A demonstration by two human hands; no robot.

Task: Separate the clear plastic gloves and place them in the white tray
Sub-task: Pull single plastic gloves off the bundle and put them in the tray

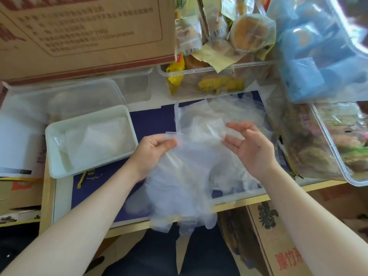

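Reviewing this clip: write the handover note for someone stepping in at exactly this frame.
Left hand: grip pinches the top edge of the clear glove bunch, which hangs over the table edge.
Right hand: open, fingertips at the bunch's upper right edge, no firm grip visible.
White tray: to the left, already holds some clear plastic; count unclear.
More gloves sit in the clear bin behind.
Left: peel one off, tray it, repeat.

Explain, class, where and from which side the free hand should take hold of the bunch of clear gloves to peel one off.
Pinch the loose cuff edge at the top of the clear gloves, coming from the right with the right hand. The left hand already pinches the top left corner, the flat cuff edges stand up between the hands, and the finger ends hang limp below, offering no firm single layer.
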